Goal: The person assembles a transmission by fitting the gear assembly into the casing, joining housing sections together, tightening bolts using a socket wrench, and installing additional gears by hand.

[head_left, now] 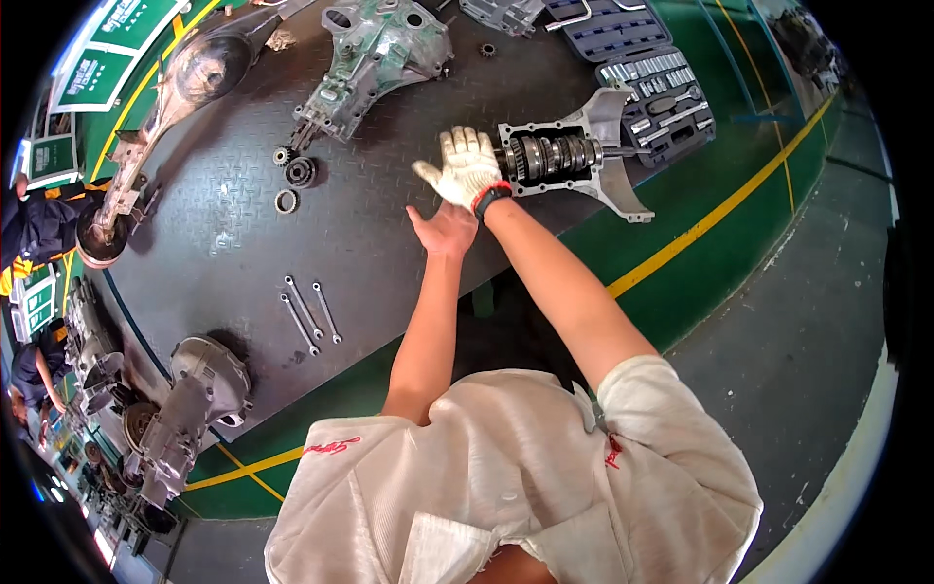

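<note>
My right hand wears a white knit glove and a dark wristband with a red edge. Its back faces up, with the fingers stretched out and thumb apart. Bare and palm up, my left hand lies partly under the right at the glove's lower part; its thumb sticks out to the left and its fingers are hidden. Just right of the gloved hand is an open metal gearbox housing, with a row of gears on a shaft inside. The glove overlaps the housing's left end; whether they touch I cannot tell.
Several wrenches lie on the dark metal table. Loose gears and a ring are near a larger gearbox casing. An opened socket set stands at the far right, an axle housing at the far left.
</note>
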A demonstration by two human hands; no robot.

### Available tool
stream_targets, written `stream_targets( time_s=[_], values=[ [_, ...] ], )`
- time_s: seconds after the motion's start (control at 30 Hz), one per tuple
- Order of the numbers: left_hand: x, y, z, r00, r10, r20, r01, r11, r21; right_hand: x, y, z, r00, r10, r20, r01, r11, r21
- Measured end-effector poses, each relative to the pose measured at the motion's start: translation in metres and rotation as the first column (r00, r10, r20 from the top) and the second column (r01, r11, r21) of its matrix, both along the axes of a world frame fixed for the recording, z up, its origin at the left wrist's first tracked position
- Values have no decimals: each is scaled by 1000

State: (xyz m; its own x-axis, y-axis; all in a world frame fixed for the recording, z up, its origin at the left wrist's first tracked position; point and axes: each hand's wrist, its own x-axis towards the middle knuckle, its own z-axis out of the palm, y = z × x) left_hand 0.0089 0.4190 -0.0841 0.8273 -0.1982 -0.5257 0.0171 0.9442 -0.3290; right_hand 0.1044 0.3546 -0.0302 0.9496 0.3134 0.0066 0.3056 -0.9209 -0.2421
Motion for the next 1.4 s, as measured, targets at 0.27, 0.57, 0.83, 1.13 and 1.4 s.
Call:
stream_targets(
  time_s=[0.27,0.57,0.83,1.13,1.4],
  values=[
    [32,9,0,994,-11,-108,23,994,111,-25,-10,3,995,96,40,-95,995,-36],
    [31,-2,-22,995,-60,80,32,950,310,-31,-10,7,996,46,-80,-50,997,-53],
    [15,-3,-11,999,-34,-31,39,981,190,-3,-4,14,991,4,-136,-9,999,-37],
    [27,-6,-3,926,129,355,-130,991,-23,-25,-13,17,997,69,-23,-69,998,11],
    [27,-7,22,996,48,74,-51,998,46,-22,-20,11,987,81,-140,-90,994,-57]
  ],
)
